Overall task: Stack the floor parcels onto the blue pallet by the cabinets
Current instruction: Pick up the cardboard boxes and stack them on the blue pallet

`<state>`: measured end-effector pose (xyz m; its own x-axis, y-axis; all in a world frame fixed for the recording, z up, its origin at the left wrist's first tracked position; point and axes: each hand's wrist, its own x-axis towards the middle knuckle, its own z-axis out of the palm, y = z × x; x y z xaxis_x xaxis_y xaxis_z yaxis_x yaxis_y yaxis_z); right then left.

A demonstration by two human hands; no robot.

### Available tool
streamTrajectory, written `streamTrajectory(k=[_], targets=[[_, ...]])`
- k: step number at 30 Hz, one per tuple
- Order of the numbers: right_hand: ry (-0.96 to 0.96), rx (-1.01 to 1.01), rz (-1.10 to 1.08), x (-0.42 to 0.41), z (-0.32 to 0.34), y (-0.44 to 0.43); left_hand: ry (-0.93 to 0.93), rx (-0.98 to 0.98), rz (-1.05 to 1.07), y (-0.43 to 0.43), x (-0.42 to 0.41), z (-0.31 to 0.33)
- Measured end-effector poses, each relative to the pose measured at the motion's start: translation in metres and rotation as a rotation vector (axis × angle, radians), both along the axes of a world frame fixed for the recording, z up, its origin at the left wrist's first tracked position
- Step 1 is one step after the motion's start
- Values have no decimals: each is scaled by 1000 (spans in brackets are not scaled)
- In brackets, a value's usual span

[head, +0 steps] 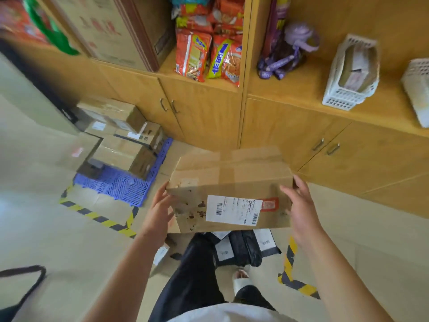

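Note:
I hold a brown cardboard parcel (229, 182) with a white shipping label in front of me, above the floor. My left hand (160, 210) presses its left end and my right hand (301, 205) its right end. The blue pallet (118, 184) lies on the floor to the left, against the wooden cabinets, with several cardboard boxes (123, 135) stacked on it. Below the held parcel, black mailer bags (241, 247) and a small box (162, 254) lie on the floor by my legs.
Wooden cabinets (278, 135) with closed lower doors run along the back. Open shelves above hold snack packets (204, 54) and white baskets (352, 73). Yellow-black hazard tape (99, 217) marks floor zones. A dark bag strap (23, 287) shows at bottom left.

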<state>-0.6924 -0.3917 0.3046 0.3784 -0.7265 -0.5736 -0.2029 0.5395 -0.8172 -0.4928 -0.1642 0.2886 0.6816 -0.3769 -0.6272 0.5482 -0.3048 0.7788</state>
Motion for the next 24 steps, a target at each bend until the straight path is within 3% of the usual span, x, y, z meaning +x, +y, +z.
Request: streamTrajectory(k=[6,13,24], targets=[[59,-9,130,-15,20,38,1,22,138,71,-57,46],[68,-72,369,30,32,118,-30,20,347,178,-81,74],[7,-190,628,147,34,357,-109,15,568,430,-33,67]])
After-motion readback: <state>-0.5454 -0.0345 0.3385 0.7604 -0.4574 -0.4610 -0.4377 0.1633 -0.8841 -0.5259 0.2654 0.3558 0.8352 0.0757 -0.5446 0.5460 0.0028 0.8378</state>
